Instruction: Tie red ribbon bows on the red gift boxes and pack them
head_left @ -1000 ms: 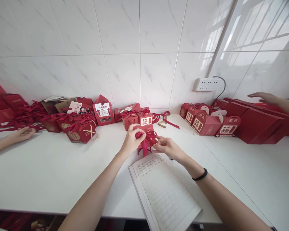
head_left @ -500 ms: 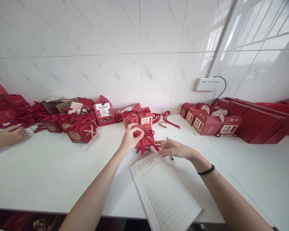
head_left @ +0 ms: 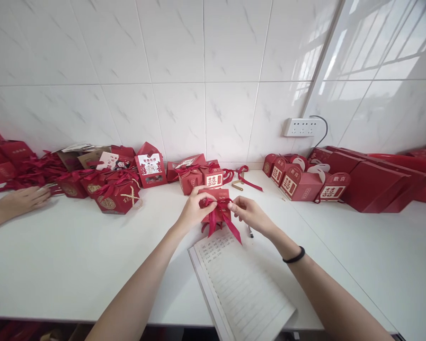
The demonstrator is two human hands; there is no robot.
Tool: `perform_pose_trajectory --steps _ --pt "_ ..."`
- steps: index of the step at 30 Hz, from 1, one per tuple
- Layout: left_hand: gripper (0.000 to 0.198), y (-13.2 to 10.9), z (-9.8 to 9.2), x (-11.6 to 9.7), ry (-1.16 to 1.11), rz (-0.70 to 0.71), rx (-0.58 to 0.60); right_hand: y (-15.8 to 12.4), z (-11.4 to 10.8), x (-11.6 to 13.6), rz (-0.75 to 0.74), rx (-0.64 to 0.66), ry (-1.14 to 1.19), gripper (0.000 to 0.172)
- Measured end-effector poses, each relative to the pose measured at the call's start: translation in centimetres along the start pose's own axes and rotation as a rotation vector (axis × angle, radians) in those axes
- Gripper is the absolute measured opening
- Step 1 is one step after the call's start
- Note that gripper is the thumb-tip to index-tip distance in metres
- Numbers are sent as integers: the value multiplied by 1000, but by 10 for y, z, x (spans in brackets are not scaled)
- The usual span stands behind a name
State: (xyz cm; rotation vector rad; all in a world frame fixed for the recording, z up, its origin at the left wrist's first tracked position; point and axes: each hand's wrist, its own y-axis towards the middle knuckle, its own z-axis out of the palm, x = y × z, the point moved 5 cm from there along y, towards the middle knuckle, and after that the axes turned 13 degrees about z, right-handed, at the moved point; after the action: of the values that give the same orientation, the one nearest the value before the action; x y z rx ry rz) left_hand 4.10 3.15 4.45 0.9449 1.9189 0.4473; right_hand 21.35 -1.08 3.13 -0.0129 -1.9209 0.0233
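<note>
A small red gift box (head_left: pixel 223 194) stands in front of me with a red ribbon (head_left: pixel 213 225) tied in a bow on its near side. My left hand (head_left: pixel 195 207) pinches the bow's left side between thumb and fingers. On the other side my right hand (head_left: pixel 250 213) is closed on the right loop of the ribbon. Two ribbon tails hang down over the front of the box. Just below lies an open notebook (head_left: pixel 250 279) with handwriting at its top, and a pen (head_left: pixel 250 232) rests beside it, partly behind my right hand.
Several decorated red boxes (head_left: pixel 115 198) stand along the wall at left, with more boxes (head_left: pixel 301 184) and large red cartons (head_left: pixel 376 187) at right. Another person's hand (head_left: pixel 24 201) rests on the table at far left. A power strip (head_left: pixel 304 127) is on the tiled wall.
My right hand has moved up and left from the ribbon's lower tail to the bow's right loop. The right tail now hangs free. The other person's hand has shifted slightly right.
</note>
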Motion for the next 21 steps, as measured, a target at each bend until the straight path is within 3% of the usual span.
perform_pose_trajectory --steps 4,11,16,21 --pt "15 -2 3 -6 -21 72 -71 -4 5 6 -43 -59 165 44" --pt "16 -6 7 -11 -79 55 -154 -5 5 1 57 89 547 31" --pt "18 -7 8 -1 -243 -23 -226 -3 6 -2 75 116 624 28" --pt "16 -6 10 5 -375 -42 -215 -1 4 -4 84 111 640 29"
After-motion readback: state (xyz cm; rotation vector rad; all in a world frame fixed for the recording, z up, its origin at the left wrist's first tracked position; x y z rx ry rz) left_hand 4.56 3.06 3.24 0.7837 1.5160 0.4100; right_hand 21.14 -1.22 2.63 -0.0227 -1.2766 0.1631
